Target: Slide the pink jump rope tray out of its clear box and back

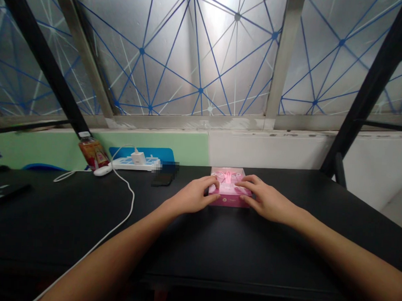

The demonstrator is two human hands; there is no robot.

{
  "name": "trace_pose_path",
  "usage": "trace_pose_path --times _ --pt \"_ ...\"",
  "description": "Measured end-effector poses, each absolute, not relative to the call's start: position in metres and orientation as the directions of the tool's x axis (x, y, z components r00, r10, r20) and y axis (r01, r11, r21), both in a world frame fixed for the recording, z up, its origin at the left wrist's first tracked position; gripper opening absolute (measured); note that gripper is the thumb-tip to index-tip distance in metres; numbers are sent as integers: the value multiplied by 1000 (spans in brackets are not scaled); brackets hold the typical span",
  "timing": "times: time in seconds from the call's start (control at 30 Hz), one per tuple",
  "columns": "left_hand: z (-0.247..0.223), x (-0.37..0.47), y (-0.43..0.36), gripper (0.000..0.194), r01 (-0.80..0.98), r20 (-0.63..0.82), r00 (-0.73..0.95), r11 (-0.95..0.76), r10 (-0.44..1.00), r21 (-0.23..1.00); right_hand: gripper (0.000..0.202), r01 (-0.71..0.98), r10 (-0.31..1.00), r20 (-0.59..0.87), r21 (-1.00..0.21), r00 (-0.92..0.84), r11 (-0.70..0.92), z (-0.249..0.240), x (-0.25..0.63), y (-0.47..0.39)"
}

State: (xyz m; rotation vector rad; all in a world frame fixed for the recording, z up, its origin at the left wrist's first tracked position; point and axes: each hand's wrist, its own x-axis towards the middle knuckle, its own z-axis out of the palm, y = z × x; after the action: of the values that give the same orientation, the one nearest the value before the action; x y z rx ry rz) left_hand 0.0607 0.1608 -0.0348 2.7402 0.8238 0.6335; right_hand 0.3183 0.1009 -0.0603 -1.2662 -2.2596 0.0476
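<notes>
At the left, we see the left hand (195, 195), thumb and fingers parted at the near left corner of the pink box (230, 200), which lies at its two to three o'clock. The box sits flat on the worktop (230, 249), front face towards us; which axis is longer we cannot tell. From the right hand (268, 198), likewise parted, it lies towards ten o'clock. Neither looks nearer; whether either grips, we cannot tell.

A bottle (93, 152) stands near a white power strip (125, 164) — a dark phone (162, 180) close by.
</notes>
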Motion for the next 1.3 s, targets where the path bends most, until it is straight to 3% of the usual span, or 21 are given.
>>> trace_pose_path --times 0.43,0.67,0.77,0.9,1.17,1.3 --pt "-34 59 162 29 429 359 778 -854 515 294 45 754 806 376 -317 -457 575 -58 320 99" --pt "-30 56 163 42 442 288 791 -830 539 338 51 725 794 370 -341 -482 598 -57 324 98" --pt "-28 54 163 46 444 252 803 -824 540 352 43 761 801 385 -295 -459 578 -56 324 99" --pt "-26 54 159 32 442 269 800 -830 536 340 34 807 796 402 -197 -452 557 -52 323 99" --pt "-25 58 158 33 457 259 798 -827 544 329 34 849 784 381 2 -490 529 -46 321 95" --pt "-23 59 157 32 457 265 795 -826 545 329 32 854 785 378 30 -490 519 -45 318 93"
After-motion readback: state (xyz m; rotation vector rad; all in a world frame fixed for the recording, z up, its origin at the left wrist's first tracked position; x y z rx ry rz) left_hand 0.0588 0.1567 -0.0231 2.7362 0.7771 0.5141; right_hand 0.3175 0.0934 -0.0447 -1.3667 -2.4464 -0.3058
